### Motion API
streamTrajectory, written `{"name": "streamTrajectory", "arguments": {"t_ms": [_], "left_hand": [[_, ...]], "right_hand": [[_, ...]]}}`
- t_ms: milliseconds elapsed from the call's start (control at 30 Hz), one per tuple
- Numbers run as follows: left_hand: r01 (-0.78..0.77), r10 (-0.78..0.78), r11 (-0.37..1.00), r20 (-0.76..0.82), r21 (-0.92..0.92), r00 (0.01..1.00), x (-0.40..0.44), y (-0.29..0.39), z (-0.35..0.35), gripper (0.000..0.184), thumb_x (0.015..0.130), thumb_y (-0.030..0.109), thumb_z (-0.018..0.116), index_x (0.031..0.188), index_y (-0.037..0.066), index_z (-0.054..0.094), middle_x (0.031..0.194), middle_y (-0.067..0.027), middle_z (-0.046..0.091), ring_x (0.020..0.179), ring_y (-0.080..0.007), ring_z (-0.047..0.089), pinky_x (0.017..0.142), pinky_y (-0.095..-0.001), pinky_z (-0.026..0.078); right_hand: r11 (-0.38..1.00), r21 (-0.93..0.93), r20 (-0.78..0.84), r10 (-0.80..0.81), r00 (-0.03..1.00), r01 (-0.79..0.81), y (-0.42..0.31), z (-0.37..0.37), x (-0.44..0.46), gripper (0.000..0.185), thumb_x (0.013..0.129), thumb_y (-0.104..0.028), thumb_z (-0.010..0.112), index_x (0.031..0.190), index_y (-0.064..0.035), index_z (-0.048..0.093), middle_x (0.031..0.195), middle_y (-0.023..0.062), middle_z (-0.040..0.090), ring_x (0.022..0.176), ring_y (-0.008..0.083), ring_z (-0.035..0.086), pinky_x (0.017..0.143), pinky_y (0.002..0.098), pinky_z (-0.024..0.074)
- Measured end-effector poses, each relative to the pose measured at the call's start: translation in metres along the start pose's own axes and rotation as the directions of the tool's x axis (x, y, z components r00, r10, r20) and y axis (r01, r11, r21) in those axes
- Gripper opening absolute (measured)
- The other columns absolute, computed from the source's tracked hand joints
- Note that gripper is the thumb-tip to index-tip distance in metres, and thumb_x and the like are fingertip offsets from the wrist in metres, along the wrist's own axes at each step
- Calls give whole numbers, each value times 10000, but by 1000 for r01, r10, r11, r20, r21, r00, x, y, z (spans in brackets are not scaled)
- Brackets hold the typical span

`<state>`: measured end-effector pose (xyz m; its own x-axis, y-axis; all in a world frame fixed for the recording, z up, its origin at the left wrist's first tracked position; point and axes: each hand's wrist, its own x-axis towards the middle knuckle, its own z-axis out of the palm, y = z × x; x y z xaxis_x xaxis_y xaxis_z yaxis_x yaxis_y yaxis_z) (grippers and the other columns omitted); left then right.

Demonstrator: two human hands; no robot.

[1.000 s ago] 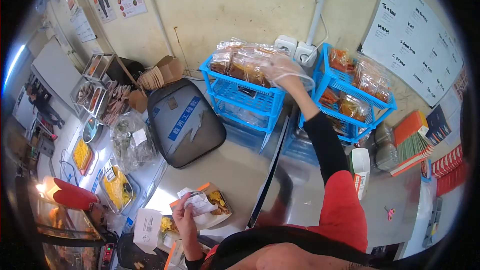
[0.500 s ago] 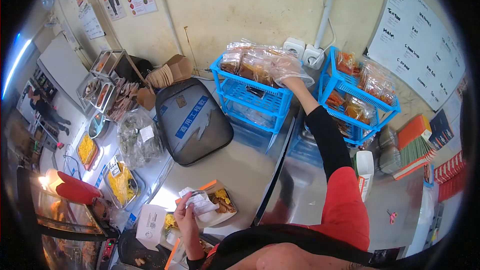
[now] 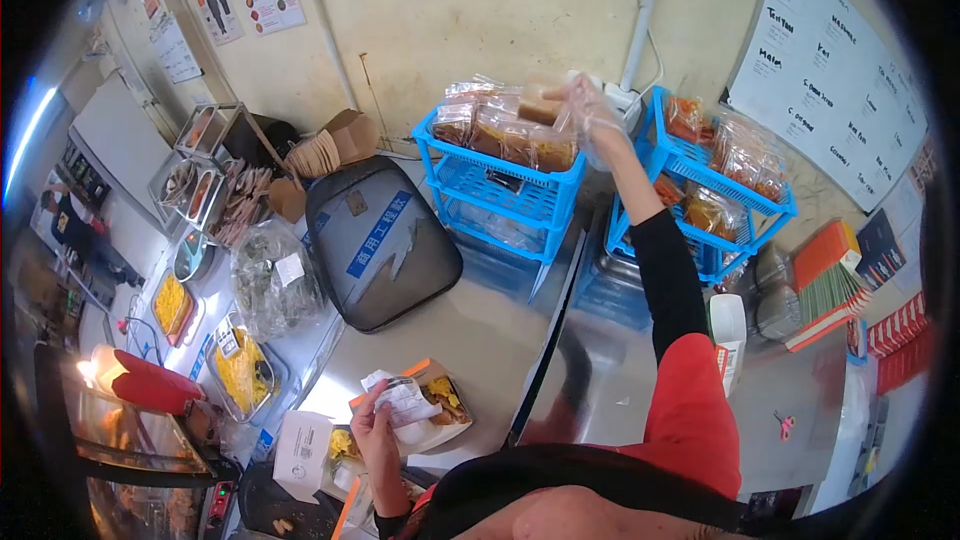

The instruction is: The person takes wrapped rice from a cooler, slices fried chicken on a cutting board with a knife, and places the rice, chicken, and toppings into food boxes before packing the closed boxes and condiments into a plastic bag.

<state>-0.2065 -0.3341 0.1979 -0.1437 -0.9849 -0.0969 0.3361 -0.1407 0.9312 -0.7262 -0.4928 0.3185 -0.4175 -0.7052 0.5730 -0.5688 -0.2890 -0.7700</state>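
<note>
My right hand (image 3: 592, 120), in a clear plastic glove, pinches a sauce packet (image 3: 540, 106) with pale brown contents above the left blue rack (image 3: 505, 202). Several darker brown sauce packets (image 3: 500, 137) fill that rack's top tier. Low in the view, my left hand (image 3: 375, 435) holds a crumpled white printed paper slip (image 3: 406, 401) between thumb and fingers. The slip hangs over an open food box (image 3: 458, 424) with yellow and brown food inside. Beside it, another open box (image 3: 302, 452) has its white lid raised.
A second blue rack (image 3: 700, 180) with red and orange packets stands to the right. A black lid (image 3: 385, 245) with blue tape leans at centre left. Further left are trays of yellow food (image 3: 242, 372) and a plastic bag (image 3: 275, 278). Pink scissors (image 3: 785, 426) lie at right.
My right hand has risen slightly off the rack's top tier, lifting a pale brown sauce packet. The left hand still holds the paper slip in nearly the same spot.
</note>
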Motion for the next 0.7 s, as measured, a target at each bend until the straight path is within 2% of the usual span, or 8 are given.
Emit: {"name": "streamTrajectory", "arguments": {"t_ms": [67, 133, 167, 233, 333, 433, 533, 700], "left_hand": [[5, -6, 1000, 11, 22, 1000, 1, -1, 0, 335, 824, -63, 475, 1153, -45, 538, 1100, -107, 584, 937, -131, 560, 817, -222, 428], [8, -9, 999, 22, 42, 1000, 2, -2, -1, 338, 823, -64, 473, 1154, -43, 538, 1095, -105, 586, 931, -131, 562, 815, -221, 429], [14, -15, 999, 27, 50, 1000, 3, -3, -1, 339, 822, -63, 471, 1153, -41, 540, 1092, -103, 588, 929, -130, 562, 813, -221, 430], [20, -22, 998, 32, 57, 999, 5, -4, 0, 340, 821, -63, 470, 1152, -38, 541, 1088, -100, 589, 927, -129, 563, 810, -220, 431], [-2, -1, 999, 66, 38, 998, 6, -6, 4, 338, 821, -64, 468, 1150, -35, 544, 1085, -97, 591, 931, -127, 563, 808, -221, 432], [23, -25, 999, 63, 37, 998, 6, -5, 12, 337, 821, -66, 465, 1147, -32, 546, 1084, -94, 592, 936, -127, 562, 808, -224, 434], [2, -8, 998, 96, 64, 995, 5, -4, 13, 339, 820, -71, 466, 1146, -32, 546, 1094, -98, 588, 936, -130, 565, 807, -229, 437], [-2, 2, 1000, 17, 28, 1000, -2, -2, 2, 343, 818, -74, 476, 1150, -27, 546, 1090, -102, 590, 911, -115, 570, 769, -205, 446]], "right_hand": [[1000, 16, 1, -20, 1000, 20, -37, -18, 1, 241, 865, -259, 513, 963, -44, 467, 871, 181, 580, 769, 280, 552, 681, 345, 454], [919, -366, -204, 72, 976, -144, -52, -28, 8, 222, 842, -245, 522, 966, -62, 521, 879, 136, 611, 827, 288, 583, 753, 378, 455], [918, -369, -206, 73, 976, -146, -47, -33, 9, 222, 842, -245, 522, 966, -62, 521, 879, 136, 611, 827, 288, 583, 753, 378, 455], [288, -882, 367, -79, 927, 374, -43, -44, 7, 195, 798, -189, 526, 926, -47, 567, 904, 158, 629, 853, 307, 596, 766, 385, 467], [261, -729, 677, 136, 724, 633, -56, -17, -6, 251, 789, -255, 516, 880, -34, 594, 880, 195, 621, 799, 349, 605, 681, 426, 476], [358, -851, 477, 219, 851, 385, -70, 12, -31, 274, 730, -293, 554, 772, -43, 657, 806, 184, 639, 793, 336, 618, 672, 421, 483], [248, -891, 419, 119, 900, 381, -3, 32, -27, 301, 713, -324, 573, 692, -44, 678, 781, 191, 640, 779, 324, 622, 667, 423, 481], [366, -867, 436, 224, 872, 339, -25, 16, -29, 338, 743, -348, 578, 735, -23, 673, 764, 201, 630, 729, 326, 622, 672, 418, 475]]}}
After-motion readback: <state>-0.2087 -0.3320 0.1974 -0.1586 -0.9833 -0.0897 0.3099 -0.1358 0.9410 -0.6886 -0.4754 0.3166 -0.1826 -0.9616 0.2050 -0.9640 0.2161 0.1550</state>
